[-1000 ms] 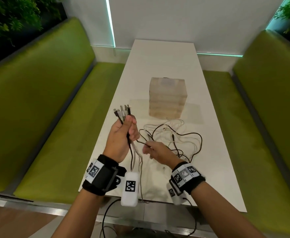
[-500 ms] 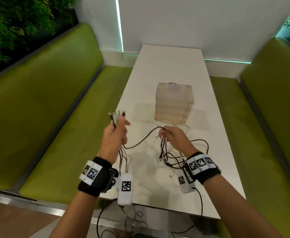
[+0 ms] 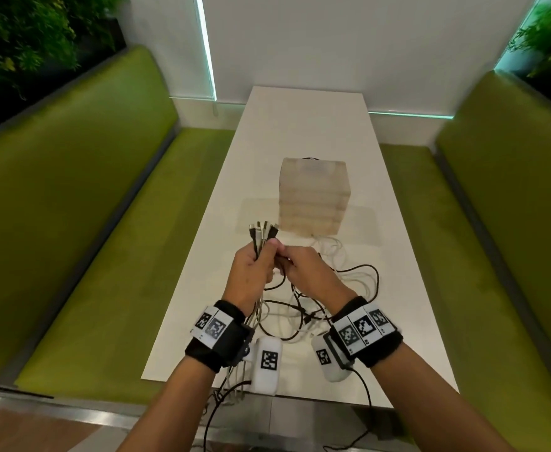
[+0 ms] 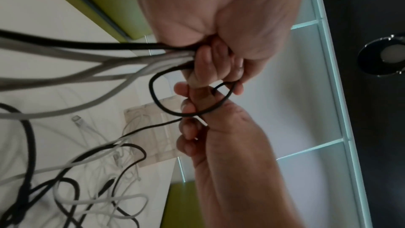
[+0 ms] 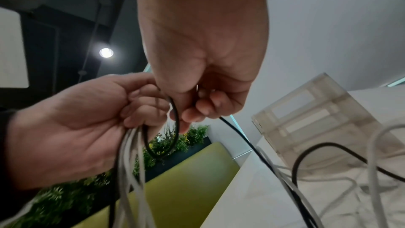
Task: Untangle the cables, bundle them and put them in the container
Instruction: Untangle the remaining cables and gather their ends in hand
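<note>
My left hand (image 3: 255, 272) grips a bundle of black and white cables (image 3: 261, 234) in its fist, plug ends fanned out above the thumb, cords hanging below the wrist. My right hand (image 3: 302, 269) is pressed against it and pinches a thin black cable (image 5: 174, 127) that loops between both hands (image 4: 192, 96). The loose cable tangle (image 3: 339, 288) lies on the white table (image 3: 303, 125) under and right of the hands. The translucent container (image 3: 313, 194) stands just beyond them, also seen as the ribbed box (image 5: 317, 115) in the right wrist view.
Green padded benches (image 3: 82, 207) run along both sides of the narrow table, the right bench (image 3: 502, 223) close by. Plants (image 3: 23, 37) stand behind the left bench. Cables hang over the near table edge (image 3: 235, 386).
My right hand has swung left from over the tangle, carrying the black cable, and now meets my left hand. The left hand has kept its bundle.
</note>
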The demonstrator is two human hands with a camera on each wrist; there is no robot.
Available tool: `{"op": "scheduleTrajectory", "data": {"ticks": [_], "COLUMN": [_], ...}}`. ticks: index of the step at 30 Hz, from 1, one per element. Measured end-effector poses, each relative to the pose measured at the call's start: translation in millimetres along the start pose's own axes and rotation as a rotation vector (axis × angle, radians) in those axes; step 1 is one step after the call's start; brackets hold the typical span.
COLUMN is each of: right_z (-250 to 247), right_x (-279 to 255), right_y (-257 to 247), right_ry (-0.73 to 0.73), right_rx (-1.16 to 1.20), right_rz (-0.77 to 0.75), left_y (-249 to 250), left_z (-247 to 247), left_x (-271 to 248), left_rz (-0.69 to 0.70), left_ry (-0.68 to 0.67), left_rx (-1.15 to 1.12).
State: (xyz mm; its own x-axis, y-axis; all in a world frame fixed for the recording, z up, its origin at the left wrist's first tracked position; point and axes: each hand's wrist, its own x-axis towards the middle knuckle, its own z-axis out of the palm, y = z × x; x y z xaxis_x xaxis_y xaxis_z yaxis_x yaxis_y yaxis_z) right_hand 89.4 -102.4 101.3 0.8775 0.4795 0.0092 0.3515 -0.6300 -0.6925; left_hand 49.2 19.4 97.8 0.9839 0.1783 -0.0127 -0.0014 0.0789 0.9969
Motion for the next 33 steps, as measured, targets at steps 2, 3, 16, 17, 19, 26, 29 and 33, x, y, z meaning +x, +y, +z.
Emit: {"op": "scheduleTrajectory", "data": {"ticks": [2,3,16,17,19,26,29,33], "right_z": [3,5,-2,-5,-9,-11,-8,-4], "right_x": [6,9,16,15,13,3,-3,0], "right_y": [10,18,94,90,79,31,27,32], "right_ry": [-0.019,-0.046,0.042,0.065,0.094,0.042,0.035,0.06], "right_rx": [0.004,-0.016,-0.054,-0.033,-0.006,-0.125,-0.198,-0.235], "right_rz": [0.029,0.061,0.193,0.162,0.101,-0.136,-0.134,-0.035], "left_y": [8,16,75,68,50,2,-1,3], "left_z": [-3,-6,-72,-73,-65,-2,9,14], "left_x": [-3,-5,-15,-10,-2,0,7,8], "left_rz": [0.016,0.03,0.165,0.135,0.04,-0.127,-0.172,-0.065], "left_ry": [-0.002,-0.002,0.31,0.334,0.336,0.004,0.063,0.086], "left_rx": [-0.067,-0.123,-0.469,-0.41,-0.201,0.202,0.081,0.063]}}
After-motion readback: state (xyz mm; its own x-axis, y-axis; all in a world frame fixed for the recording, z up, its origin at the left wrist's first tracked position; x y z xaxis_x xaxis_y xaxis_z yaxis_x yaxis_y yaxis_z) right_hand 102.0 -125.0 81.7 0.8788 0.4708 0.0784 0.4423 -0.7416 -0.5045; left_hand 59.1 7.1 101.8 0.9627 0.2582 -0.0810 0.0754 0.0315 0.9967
